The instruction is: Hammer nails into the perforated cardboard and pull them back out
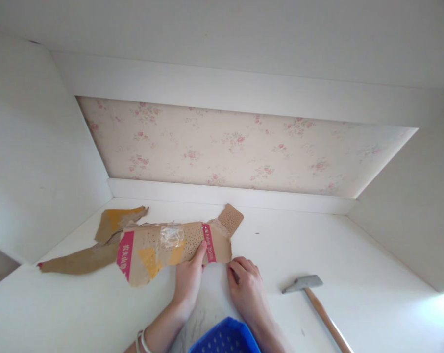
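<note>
My left hand (189,277) grips a torn piece of brown cardboard (190,241), its thumb on top and the other fingers hidden beneath. The cardboard is dotted with many small holes and has red printed bands, yellow patches and clear tape. At its lower right corner, my right hand (248,283) is closed with the fingertips pinched together. Whatever those fingertips may hold is too small or hidden to tell. A blue perforated plastic basket (227,338) sits close in front, between my forearms. To the right lies a hammer (310,283) with a grey head and wooden handle.
More torn cardboard (84,259) lies to the left, partly under the held piece. A small perforated cardboard piece (230,220) sticks out behind it. White panels (34,147) enclose the white surface (299,235); flowered wallpaper (240,147) shows at the back.
</note>
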Demonstrator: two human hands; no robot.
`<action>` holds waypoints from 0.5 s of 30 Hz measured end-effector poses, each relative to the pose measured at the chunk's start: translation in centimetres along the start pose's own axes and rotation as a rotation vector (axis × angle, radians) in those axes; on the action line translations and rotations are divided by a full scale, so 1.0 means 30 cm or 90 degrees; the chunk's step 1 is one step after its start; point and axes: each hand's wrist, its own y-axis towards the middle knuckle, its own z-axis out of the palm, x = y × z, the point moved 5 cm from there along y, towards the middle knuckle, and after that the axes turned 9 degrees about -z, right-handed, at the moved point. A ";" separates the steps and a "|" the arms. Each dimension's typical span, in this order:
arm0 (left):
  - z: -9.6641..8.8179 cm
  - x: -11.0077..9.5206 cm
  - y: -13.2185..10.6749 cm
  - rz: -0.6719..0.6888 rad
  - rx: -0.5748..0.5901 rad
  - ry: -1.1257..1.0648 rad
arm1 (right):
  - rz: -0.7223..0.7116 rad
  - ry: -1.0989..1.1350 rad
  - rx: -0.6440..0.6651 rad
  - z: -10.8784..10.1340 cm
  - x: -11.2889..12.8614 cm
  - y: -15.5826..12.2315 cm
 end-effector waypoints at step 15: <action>0.119 -0.010 -0.105 -0.070 0.446 -0.193 | 0.011 0.178 -0.156 -0.058 -0.034 -0.023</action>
